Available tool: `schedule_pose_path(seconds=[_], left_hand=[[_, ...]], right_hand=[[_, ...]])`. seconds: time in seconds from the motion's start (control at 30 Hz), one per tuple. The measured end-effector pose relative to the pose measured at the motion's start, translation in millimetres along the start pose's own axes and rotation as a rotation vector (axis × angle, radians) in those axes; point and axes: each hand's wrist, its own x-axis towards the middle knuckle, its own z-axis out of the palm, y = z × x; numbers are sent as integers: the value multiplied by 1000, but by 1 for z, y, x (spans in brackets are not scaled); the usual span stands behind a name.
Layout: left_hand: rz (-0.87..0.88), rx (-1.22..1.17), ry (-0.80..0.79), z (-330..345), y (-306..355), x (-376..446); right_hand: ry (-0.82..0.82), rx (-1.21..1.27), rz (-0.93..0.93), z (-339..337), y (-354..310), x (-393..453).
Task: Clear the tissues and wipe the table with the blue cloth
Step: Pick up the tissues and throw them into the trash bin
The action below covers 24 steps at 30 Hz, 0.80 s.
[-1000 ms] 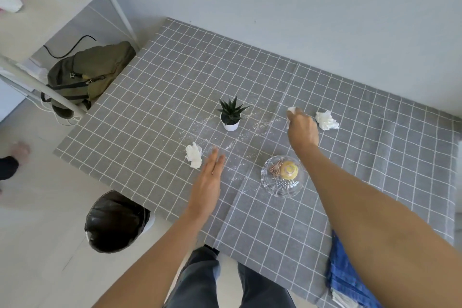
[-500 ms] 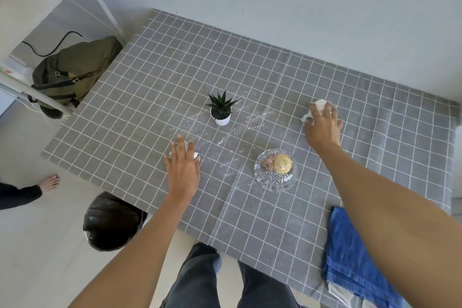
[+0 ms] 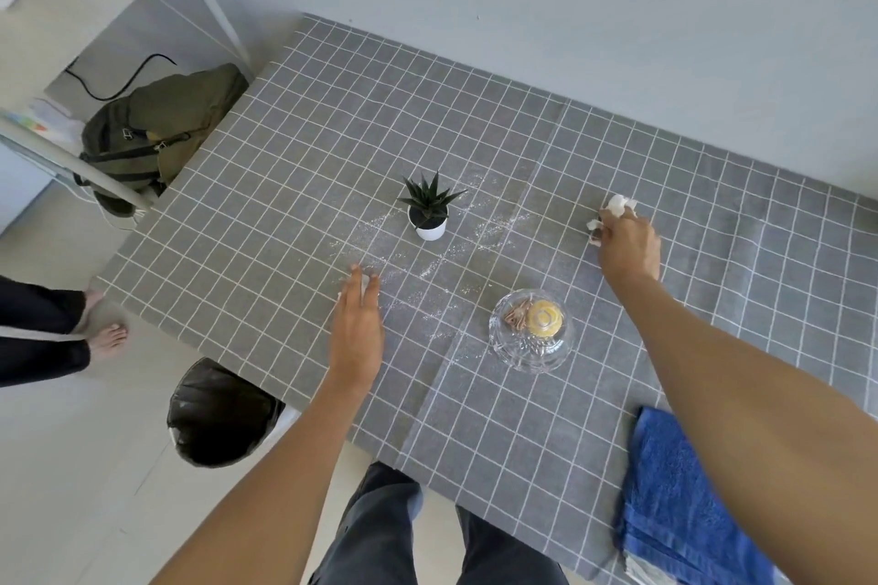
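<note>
My right hand (image 3: 628, 245) grips crumpled white tissues (image 3: 616, 206) at the right middle of the grey checked table (image 3: 294, 166); white bits stick out past the fingers. My left hand (image 3: 357, 325) lies flat over another white tissue (image 3: 364, 283), of which only a sliver shows at the fingertips. I cannot tell if the fingers have closed on it. White crumbs or powder (image 3: 427, 266) are scattered across the table's middle. The folded blue cloth (image 3: 674, 504) lies at the near right corner, partly behind my right forearm.
A small potted succulent (image 3: 429, 210) stands mid-table. A glass bowl (image 3: 531, 332) with a yellow item sits near my right arm. A black-lined bin (image 3: 219, 413) stands on the floor at the near left edge. An olive backpack (image 3: 157, 133), a shelf and another person's bare feet (image 3: 107, 333) are at left.
My left hand slid forward and left from beside the left tissue to lie on top of it. My right hand moved right from one tissue onto a second and closed on them.
</note>
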Motion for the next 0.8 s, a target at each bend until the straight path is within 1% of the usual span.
schedule_pose_path(seconds=[0.17, 0.3, 0.47, 0.7, 0.8], left_hand=[[75, -24, 23, 0, -1, -9], [71, -30, -16, -4, -2, -14], [28, -20, -6, -23, 0, -20], [-10, -41, 79, -58, -14, -20], [-16, -57, 116, -74, -33, -23]], right_hand=[[35, 14, -73, -2, 1, -9], [70, 94, -119, -10, -14, -23], [91, 163, -181, -26, -40, -48], [65, 132, -303, -39, -91, -95], [36, 128, -305, -36, -118, -119]])
